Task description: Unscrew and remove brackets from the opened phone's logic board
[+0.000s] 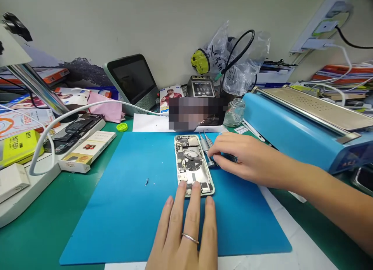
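An opened phone (189,176), its internal parts exposed, lies upright in my view on the blue mat (122,215). My left hand (186,227), with a ring on one finger, is flat and open; two fingertips rest on the phone's lower end. Just right of the phone lie slim grey screwdrivers (204,144), tips pointing away from me. My right hand (241,155) comes in from the right, fingers bent and pinched on the handle end of a screwdriver. Its palm side is partly hidden. A tiny dark part (146,181) sits on the mat left of the phone.
A blue machine (294,126) stands at the right, beside a glass jar (234,112). Behind the mat are a smart display (134,83) and a small control box (201,87). Left are phone parts (77,130), boxes and a white cable (87,106) arching over them.
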{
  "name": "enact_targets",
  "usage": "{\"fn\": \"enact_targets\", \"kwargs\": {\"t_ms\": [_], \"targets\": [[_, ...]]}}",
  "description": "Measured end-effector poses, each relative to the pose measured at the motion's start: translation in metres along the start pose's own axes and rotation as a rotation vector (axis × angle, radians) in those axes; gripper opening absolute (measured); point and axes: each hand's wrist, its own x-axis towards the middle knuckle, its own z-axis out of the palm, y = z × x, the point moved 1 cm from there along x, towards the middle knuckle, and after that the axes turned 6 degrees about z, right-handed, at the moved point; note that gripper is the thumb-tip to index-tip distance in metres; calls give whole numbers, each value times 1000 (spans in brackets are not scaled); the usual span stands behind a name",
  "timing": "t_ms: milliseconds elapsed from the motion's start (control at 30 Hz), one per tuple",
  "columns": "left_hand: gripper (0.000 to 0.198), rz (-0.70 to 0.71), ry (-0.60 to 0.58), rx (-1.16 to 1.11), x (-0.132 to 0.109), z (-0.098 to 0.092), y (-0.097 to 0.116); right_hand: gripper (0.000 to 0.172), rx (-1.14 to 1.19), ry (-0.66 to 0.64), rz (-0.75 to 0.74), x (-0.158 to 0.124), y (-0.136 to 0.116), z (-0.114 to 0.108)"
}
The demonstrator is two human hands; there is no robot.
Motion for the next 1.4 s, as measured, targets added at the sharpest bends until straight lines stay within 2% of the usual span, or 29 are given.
{"fn": "enact_targets", "kwargs": {"t_ms": [100,233,400,600,800,933,1067,1267,1400], "targets": [[107,27,9,26,-1,3,-2,20,8,-95,-5,-5,-3,-9],[93,-25,11,-18,3,6,-1,22,41,-178,-38,-11,2,-5],[84,-153,-25,-131,10,6,2,16,104,-150,-104,-10,16,8],[81,-126,-29,-162,15,3,3,23,159,-106,-198,-9,25,6],[88,-98,-21,-104,12,10,-3,26,115,-105,-236,-11,19,6],[100,-66,-45,-30,9,14,-6,19,81,-127,-204,-14,17,-5],[101,-93,-65,15,10,13,-2,15,30,-141,-142,-15,21,-16],[100,-104,-66,-53,10,11,-1,27,-12,-183,-131,-13,27,-15],[99,-128,-84,-75,11,6,2,27,-8,-168,-118,-14,26,-16]]}}
